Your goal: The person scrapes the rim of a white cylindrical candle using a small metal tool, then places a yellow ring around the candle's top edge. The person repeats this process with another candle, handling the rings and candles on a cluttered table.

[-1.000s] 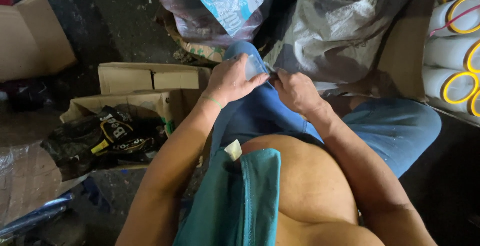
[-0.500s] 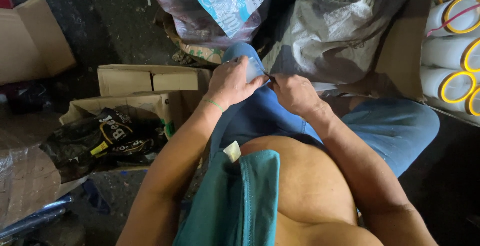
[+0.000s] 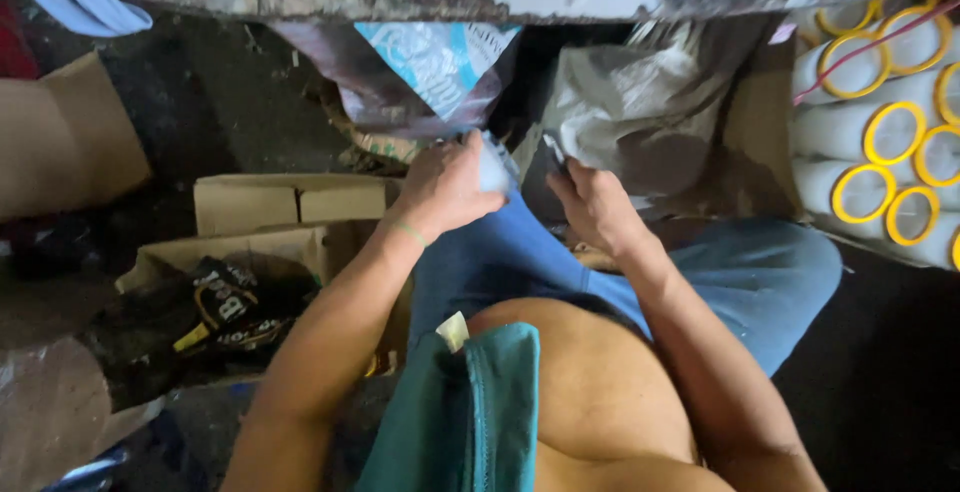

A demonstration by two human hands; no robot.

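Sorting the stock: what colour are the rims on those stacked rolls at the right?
Yellow rims on white rolls, clearest in the head view.

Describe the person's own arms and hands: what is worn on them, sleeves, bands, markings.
Both arms are bare from shoulder to fingers: no sleeves, gloves or watch. The left hand has a thin pale band round its wrist. The right hand shows no ring or band. No markings are visible on either forearm. A teal cloth hangs at the chest, above blue jeans.

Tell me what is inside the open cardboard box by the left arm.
The cardboard box holds a crumpled black plastic bag with yellow and white print. Whatever lies inside or beneath that bag is covered, and the left forearm hides the box's right side.
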